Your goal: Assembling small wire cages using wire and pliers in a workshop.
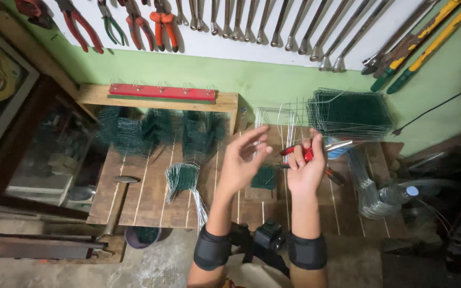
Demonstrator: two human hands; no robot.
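My right hand (306, 168) is raised above the wooden workbench (145, 200) and grips red-handled pliers (305, 153), whose metal jaws point right. My left hand (241, 160) is lifted beside it with the fingers spread, and it seems to pinch a thin wire between thumb and fingertips, though the wire is too fine to tell. A small green mesh piece (265, 177) lies on the bench below the hands. Both wrists wear black bands.
Folded green mesh pieces (158, 130) stand at the bench's back under a red hook rail (161, 92). A stack of mesh panels (350, 112) sits back right, bent wires (366, 189) at right, a hammer (124, 181) at left. Pliers and wrenches hang on the wall.
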